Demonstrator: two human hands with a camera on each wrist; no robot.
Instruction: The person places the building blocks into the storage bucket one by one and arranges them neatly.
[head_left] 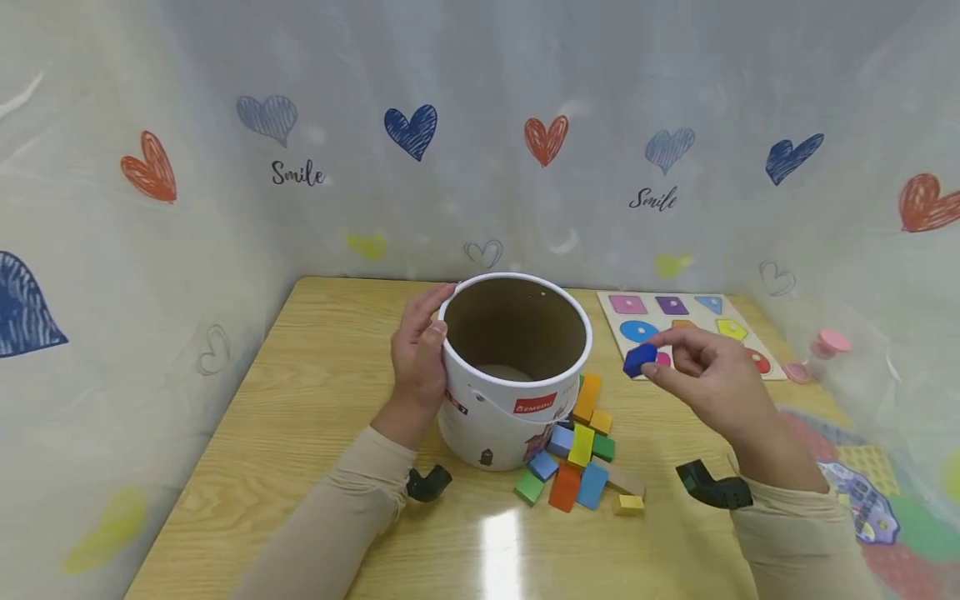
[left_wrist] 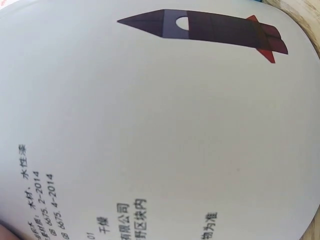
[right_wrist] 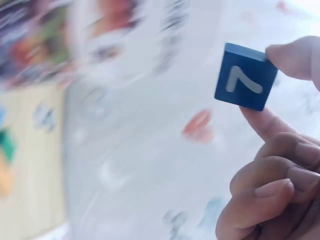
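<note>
A white bucket (head_left: 480,433) stands on the wooden table, its inside dark and its base pale. My left hand (head_left: 422,354) holds it at the left side by the rim, thumb nearer me and fingers farther round. Printed text and a rocket on the bucket wall (left_wrist: 165,110) fill the left wrist view. To the right of the bucket, my right hand (head_left: 712,375) pinches a small blue block (head_left: 640,359) between thumb and index finger, raised above the table. In the right wrist view the block (right_wrist: 246,77) shows a pale number 7.
Several coloured blocks (head_left: 581,446) lie in a loose heap against the bucket's right front. Behind my right hand lies a shape puzzle board (head_left: 626,332). A pink-lidded container (head_left: 831,343) stands at the right edge. A curtain printed with hearts (head_left: 480,192) surrounds the table.
</note>
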